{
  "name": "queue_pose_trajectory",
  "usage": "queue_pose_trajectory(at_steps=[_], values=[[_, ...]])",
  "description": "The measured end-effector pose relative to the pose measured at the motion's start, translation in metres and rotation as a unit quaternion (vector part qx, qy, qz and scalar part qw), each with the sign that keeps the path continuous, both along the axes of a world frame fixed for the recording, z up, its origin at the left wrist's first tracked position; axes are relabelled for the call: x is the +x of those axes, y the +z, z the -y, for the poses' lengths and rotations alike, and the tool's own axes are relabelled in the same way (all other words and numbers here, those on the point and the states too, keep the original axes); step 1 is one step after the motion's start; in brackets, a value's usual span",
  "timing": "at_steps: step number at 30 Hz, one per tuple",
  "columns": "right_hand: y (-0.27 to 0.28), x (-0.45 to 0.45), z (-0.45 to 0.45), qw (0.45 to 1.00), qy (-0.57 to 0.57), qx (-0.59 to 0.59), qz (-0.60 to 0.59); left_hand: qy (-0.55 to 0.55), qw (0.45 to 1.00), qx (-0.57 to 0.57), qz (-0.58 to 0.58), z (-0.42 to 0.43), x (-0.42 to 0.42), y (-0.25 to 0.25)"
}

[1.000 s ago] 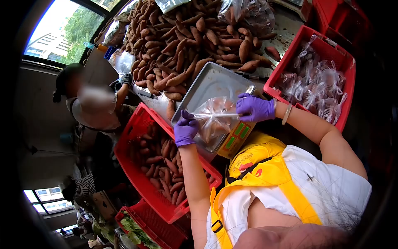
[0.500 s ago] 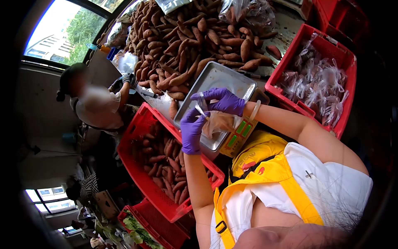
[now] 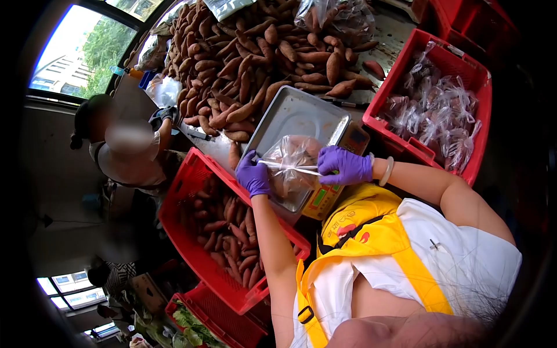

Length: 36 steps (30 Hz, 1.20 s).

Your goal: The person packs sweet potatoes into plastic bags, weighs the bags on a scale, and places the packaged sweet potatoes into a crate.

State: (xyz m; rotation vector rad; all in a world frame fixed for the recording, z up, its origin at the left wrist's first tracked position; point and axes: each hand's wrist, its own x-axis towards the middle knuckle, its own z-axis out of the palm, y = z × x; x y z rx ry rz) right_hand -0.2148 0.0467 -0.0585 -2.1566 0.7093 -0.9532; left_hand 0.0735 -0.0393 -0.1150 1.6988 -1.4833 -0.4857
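Observation:
A clear plastic bag [image 3: 291,155] with sweet potatoes inside rests on the metal tray [image 3: 278,116] of a yellow scale [image 3: 322,200]. Both hands wear purple gloves. My left hand [image 3: 253,174] is closed on one twisted handle of the bag, and my right hand [image 3: 344,165] pinches the other. The two handles are pulled out sideways, crossing in a knot over the bag. A large pile of loose sweet potatoes [image 3: 238,64] lies just beyond the tray.
At the right a red crate [image 3: 430,152] holds several tied bags. Another red crate [image 3: 194,232] with loose sweet potatoes stands at the lower left. A person [image 3: 130,153] with gloved hands is beside the pile. Leafy greens [image 3: 194,325] lie in a lower crate.
My hands came together over the bag half a second ago and are now drawn apart, stretching the handles. The bag, held up closer before, now rests on the tray.

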Motion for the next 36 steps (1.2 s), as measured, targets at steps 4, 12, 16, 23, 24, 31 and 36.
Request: queue_pose_trajectory(at_steps=[4,12,16,23,24,31,36], values=[[-0.015,-0.014,-0.005,0.998,-0.050,0.039,-0.020,-0.002,0.999,-0.032,0.039,0.000,-0.018,0.005],[0.015,-0.003,0.002,0.981,-0.194,0.010,-0.017,-0.140,0.970,0.049,-0.193,-0.020,0.008,0.046],[0.027,0.039,0.013,0.975,-0.186,-0.102,-0.073,-0.102,0.970,0.120,-0.187,-0.044,-0.014,0.094],[-0.014,0.092,0.041,0.964,-0.133,-0.164,-0.162,-0.152,0.972,0.074,-0.163,-0.089,-0.034,0.113],[-0.010,0.089,0.038,0.968,-0.135,-0.169,-0.127,-0.132,0.968,0.084,-0.195,-0.096,-0.028,0.112],[0.015,0.063,0.046,0.979,-0.199,0.046,0.023,-0.009,0.946,0.120,-0.301,-0.137,0.017,0.097],[0.042,-0.015,0.032,0.932,-0.227,0.198,0.202,0.040,0.927,0.178,-0.328,-0.154,0.045,0.075]])
